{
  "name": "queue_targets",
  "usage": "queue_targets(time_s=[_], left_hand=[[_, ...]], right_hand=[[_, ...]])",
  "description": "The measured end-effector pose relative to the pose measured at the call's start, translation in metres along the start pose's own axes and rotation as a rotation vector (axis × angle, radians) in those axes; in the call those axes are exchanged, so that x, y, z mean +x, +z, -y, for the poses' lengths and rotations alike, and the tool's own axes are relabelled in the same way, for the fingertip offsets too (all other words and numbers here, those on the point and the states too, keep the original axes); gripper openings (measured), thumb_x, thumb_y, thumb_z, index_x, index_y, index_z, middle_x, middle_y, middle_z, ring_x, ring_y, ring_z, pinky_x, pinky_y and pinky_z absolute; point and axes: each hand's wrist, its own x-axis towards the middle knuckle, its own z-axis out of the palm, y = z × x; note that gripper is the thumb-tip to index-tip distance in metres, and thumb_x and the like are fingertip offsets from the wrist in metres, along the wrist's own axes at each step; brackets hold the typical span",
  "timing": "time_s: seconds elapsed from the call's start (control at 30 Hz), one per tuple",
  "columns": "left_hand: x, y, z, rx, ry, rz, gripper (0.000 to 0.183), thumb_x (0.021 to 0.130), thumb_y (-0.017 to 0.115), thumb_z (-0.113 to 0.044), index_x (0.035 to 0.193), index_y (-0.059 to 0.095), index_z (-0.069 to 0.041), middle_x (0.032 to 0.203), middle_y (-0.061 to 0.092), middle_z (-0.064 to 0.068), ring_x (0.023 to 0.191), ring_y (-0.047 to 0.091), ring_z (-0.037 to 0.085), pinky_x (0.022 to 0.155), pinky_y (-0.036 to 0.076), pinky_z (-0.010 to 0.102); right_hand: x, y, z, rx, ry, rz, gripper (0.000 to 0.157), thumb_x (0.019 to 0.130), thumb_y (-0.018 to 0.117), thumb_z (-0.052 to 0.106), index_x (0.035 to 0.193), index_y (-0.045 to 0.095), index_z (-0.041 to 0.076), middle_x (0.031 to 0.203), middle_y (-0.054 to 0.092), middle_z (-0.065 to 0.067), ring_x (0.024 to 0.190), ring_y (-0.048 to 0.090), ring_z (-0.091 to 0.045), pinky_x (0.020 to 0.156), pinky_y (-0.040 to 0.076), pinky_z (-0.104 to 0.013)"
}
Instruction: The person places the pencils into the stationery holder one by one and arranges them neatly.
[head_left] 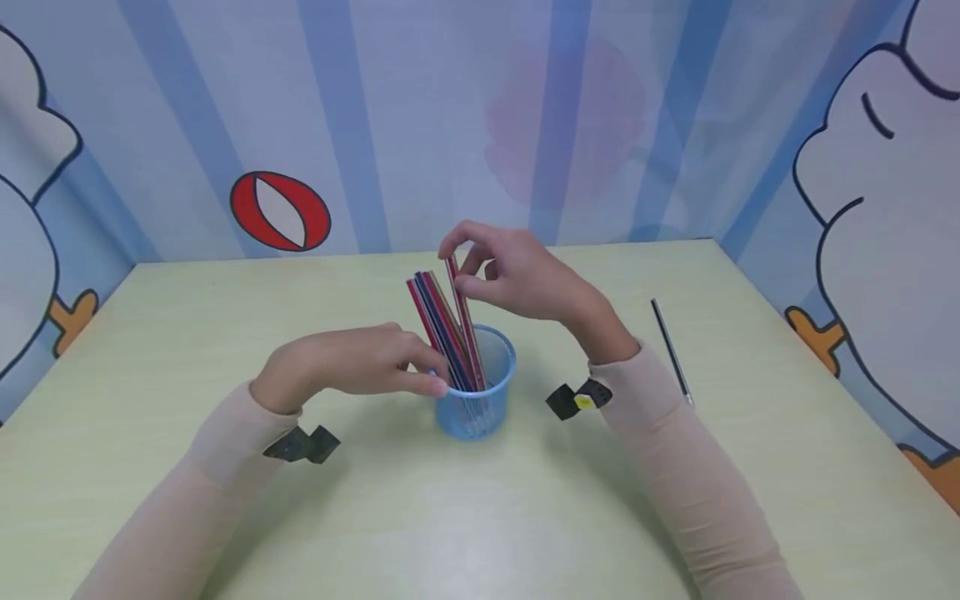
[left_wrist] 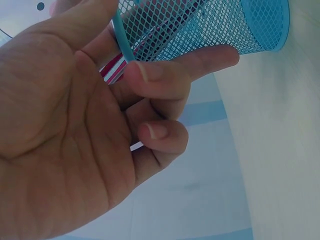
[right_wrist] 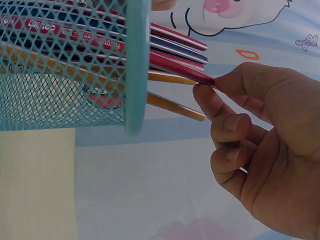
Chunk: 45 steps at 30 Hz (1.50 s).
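Note:
A blue mesh pencil cup (head_left: pixel 472 421) stands upright near the middle of the table. Several red, dark blue and gold pencils (head_left: pixel 429 312) lean in it toward the left. My left hand (head_left: pixel 360 360) holds the cup by its left rim; in the left wrist view its fingers lie along the outside of the mesh (left_wrist: pixel 262 25). Above the cup, my right hand (head_left: pixel 517 271) pinches the top end of a red pencil (right_wrist: pixel 181 69) between thumb and index finger. That pencil's lower part is inside the cup, beside the other pencils.
A dark, thin pencil-like stick (head_left: pixel 669 346) lies on the table to the right, beside the right sleeve (head_left: pixel 667 417). The pale yellow table (head_left: pixel 450 525) ends at a blue striped backdrop (head_left: pixel 435 125) with cartoon drawings.

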Motion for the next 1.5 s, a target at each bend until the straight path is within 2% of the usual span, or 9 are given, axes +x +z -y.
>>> queue_targets(time_s=[0.2, 0.37, 0.53, 0.77, 0.9, 1.07, 1.2, 1.33, 1.5], left_hand=[[0.005, 0.000, -0.002, 0.006, 0.000, 0.006, 0.031, 0.102, 0.058, -0.035, 0.119, 0.071, -0.012, 0.108, 0.072, -0.002, 0.101, 0.066, 0.011, 0.092, 0.051, 0.036], [0.009, 0.001, -0.002, 0.015, -0.007, 0.012, 0.034, 0.102, 0.058, -0.036, 0.119, 0.070, -0.010, 0.110, 0.072, -0.001, 0.103, 0.066, 0.011, 0.093, 0.052, 0.037], [0.008, 0.002, -0.003, 0.028, -0.028, 0.022, 0.033, 0.102, 0.058, -0.036, 0.120, 0.070, -0.011, 0.109, 0.072, -0.002, 0.103, 0.065, 0.011, 0.093, 0.051, 0.037], [0.005, 0.001, -0.002, 0.046, -0.030, 0.021, 0.029, 0.102, 0.058, -0.036, 0.115, 0.071, -0.014, 0.107, 0.071, -0.004, 0.101, 0.064, 0.008, 0.091, 0.051, 0.035], [0.005, 0.000, -0.003, 0.038, -0.027, 0.016, 0.029, 0.102, 0.057, -0.037, 0.115, 0.071, -0.014, 0.107, 0.071, -0.005, 0.101, 0.064, 0.008, 0.090, 0.051, 0.035], [0.008, 0.002, -0.002, 0.030, -0.018, 0.011, 0.030, 0.103, 0.057, -0.037, 0.115, 0.071, -0.014, 0.106, 0.070, -0.004, 0.099, 0.063, 0.008, 0.090, 0.051, 0.035], [0.009, 0.002, -0.001, 0.036, -0.019, 0.008, 0.030, 0.102, 0.057, -0.037, 0.115, 0.071, -0.014, 0.106, 0.070, -0.004, 0.099, 0.063, 0.007, 0.089, 0.051, 0.034], [0.008, 0.002, -0.002, 0.037, -0.019, 0.010, 0.029, 0.102, 0.057, -0.037, 0.113, 0.071, -0.014, 0.104, 0.070, -0.004, 0.096, 0.062, 0.009, 0.087, 0.051, 0.033], [0.008, 0.002, -0.003, 0.037, -0.020, 0.013, 0.028, 0.102, 0.057, -0.036, 0.112, 0.071, -0.014, 0.103, 0.070, -0.004, 0.094, 0.062, 0.009, 0.086, 0.051, 0.033]], right_hand=[[-0.004, -0.002, -0.007, -0.018, 0.023, 0.084, 0.041, 0.099, 0.058, 0.009, 0.137, 0.051, 0.020, 0.084, 0.068, -0.001, 0.062, 0.056, -0.018, 0.062, 0.047, -0.033], [-0.012, -0.011, -0.013, 0.001, 0.086, 0.150, 0.051, 0.102, 0.054, 0.014, 0.148, 0.044, 0.035, 0.080, 0.068, -0.001, 0.055, 0.048, -0.018, 0.055, 0.043, -0.033], [-0.025, -0.032, -0.018, 0.010, 0.152, 0.123, 0.055, 0.103, 0.052, 0.017, 0.150, 0.039, 0.044, 0.086, 0.070, -0.002, 0.056, 0.046, -0.021, 0.056, 0.044, -0.035], [-0.042, -0.065, -0.035, -0.035, 0.234, 0.016, 0.045, 0.104, 0.052, 0.019, 0.147, 0.048, 0.035, 0.092, 0.071, -0.003, 0.063, 0.054, -0.028, 0.061, 0.044, -0.036], [-0.056, -0.083, -0.053, -0.054, 0.302, -0.013, 0.043, 0.105, 0.052, 0.022, 0.147, 0.049, 0.030, 0.098, 0.070, -0.006, 0.067, 0.056, -0.029, 0.068, 0.047, -0.039], [-0.075, -0.101, -0.076, -0.062, 0.383, -0.032, 0.043, 0.104, 0.053, 0.023, 0.147, 0.049, 0.026, 0.106, 0.069, -0.009, 0.072, 0.056, -0.032, 0.066, 0.048, -0.039], [-0.087, -0.109, -0.093, -0.095, 0.463, 0.015, 0.044, 0.105, 0.053, 0.024, 0.148, 0.047, 0.023, 0.115, 0.067, -0.012, 0.073, 0.057, -0.031, 0.064, 0.048, -0.040], [-0.099, -0.110, -0.114, -0.063, 0.559, 0.094, 0.049, 0.105, 0.053, 0.022, 0.152, 0.042, 0.022, 0.125, 0.063, -0.016, 0.072, 0.056, -0.029, 0.062, 0.047, -0.040], [-0.110, -0.105, -0.139, 0.022, 0.694, 0.185, 0.052, 0.105, 0.052, 0.018, 0.154, 0.036, 0.016, 0.115, 0.054, -0.017, 0.070, 0.048, -0.026, 0.057, 0.039, -0.034]])
